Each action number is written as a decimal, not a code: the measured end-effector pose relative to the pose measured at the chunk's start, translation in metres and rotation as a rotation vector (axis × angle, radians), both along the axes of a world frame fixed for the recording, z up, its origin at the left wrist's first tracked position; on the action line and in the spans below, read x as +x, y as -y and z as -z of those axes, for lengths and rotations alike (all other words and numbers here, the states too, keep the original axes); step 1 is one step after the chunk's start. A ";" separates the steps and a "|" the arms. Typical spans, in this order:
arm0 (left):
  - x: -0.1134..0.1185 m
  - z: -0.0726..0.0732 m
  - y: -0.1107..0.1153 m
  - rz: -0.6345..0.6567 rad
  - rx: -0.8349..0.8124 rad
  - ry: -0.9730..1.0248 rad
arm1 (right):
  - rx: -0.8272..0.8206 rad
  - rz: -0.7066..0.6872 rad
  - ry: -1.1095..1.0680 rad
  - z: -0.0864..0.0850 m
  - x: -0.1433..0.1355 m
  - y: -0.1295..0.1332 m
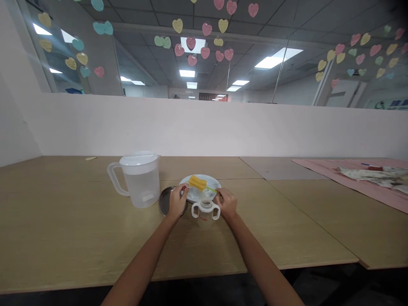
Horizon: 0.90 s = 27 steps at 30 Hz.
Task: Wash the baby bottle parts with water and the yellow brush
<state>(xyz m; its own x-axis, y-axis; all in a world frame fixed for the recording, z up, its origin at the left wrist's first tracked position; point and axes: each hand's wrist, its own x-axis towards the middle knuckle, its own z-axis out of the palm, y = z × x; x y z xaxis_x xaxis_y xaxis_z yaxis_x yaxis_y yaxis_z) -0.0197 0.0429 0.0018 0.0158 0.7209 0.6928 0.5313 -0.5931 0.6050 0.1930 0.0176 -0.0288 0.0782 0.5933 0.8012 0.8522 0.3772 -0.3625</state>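
My right hand [227, 202] pinches the thin green handle of a bottle brush with a yellow sponge head [198, 182]. The sponge points left, above the white plate [215, 181]. Closed at the plate's left rim, my left hand [177, 201] holds a small clear, round piece [187, 185] beside the sponge's tip; its exact kind is too small to make out. Between my wrists a clear baby bottle [205, 216] with two white handles stands upright, its top uncovered. A clear part [207, 193] rests on the plate behind the bottle.
Left of my hands stands a translucent lidded pitcher [141, 182] with some water. A round metal dish [164, 202] lies partly under my left hand. On the right, a pink cloth [318, 168] bears a crumpled white cloth [366, 175]. A white wall [204, 127] rises behind the table.
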 end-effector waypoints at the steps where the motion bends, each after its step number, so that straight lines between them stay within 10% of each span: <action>1: 0.000 0.000 0.000 -0.005 0.001 -0.001 | 0.030 -0.002 0.014 0.000 0.000 0.000; 9: 0.000 -0.002 0.003 0.020 0.042 -0.037 | 0.361 -0.053 0.088 -0.001 0.002 -0.002; 27: -0.001 0.000 -0.001 -0.060 -0.006 0.155 | 0.396 -0.061 0.109 -0.001 0.001 -0.003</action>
